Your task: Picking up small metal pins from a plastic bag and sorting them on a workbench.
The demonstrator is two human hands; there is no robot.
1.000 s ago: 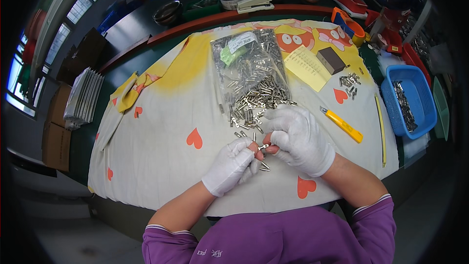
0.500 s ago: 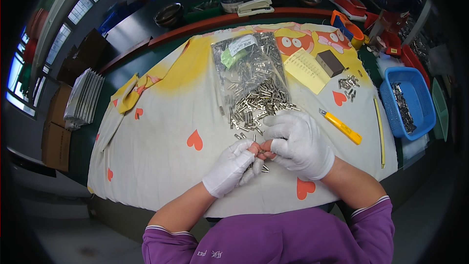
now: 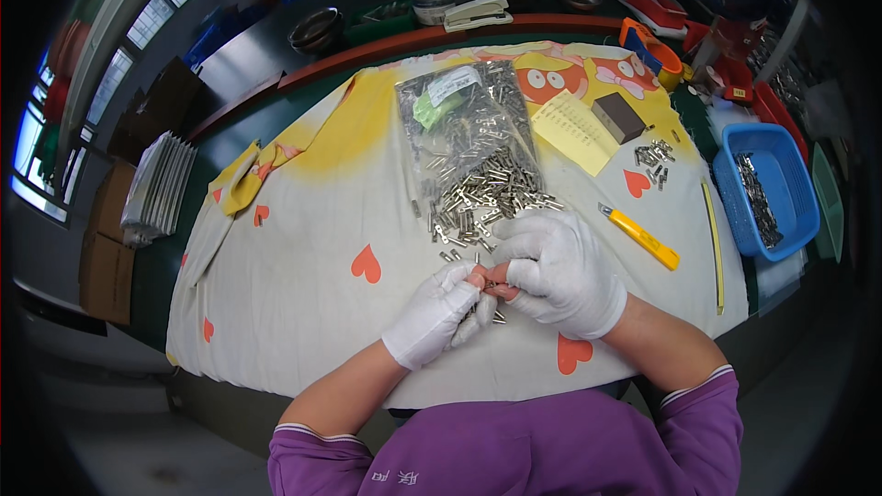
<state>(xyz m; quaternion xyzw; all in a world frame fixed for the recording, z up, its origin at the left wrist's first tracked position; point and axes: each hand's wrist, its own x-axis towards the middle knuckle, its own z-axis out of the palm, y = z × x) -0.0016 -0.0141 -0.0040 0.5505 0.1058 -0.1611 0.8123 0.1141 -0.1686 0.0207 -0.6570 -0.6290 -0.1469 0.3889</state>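
White gloves with bare fingertips cover both my hands, which meet over the cloth just below a heap of small metal parts [image 3: 482,193]. My left hand [image 3: 443,312] is closed, with a few of the slim silvery metal parts [image 3: 498,317] showing under and beside its fingers. Thumb and fingertips of my right hand [image 3: 565,271] pinch at the same spot, touching a tiny metal piece at the left fingertips; most of it is hidden. The heap spills from the mouth of a clear plastic bag [image 3: 459,119] that holds more such parts.
A yellow box cutter [image 3: 640,237] lies right of my right hand. Beyond it are a small pile of parts [image 3: 655,158], a yellow note [image 3: 574,133] and a dark block [image 3: 619,119]. A blue basket [image 3: 799,220] with metal parts stands at the right edge, near a yellow strip [image 3: 714,248].
Both hands stay in nearly the same place, with only a slight shift of the right fingers at the pinch. The things around them have not moved.
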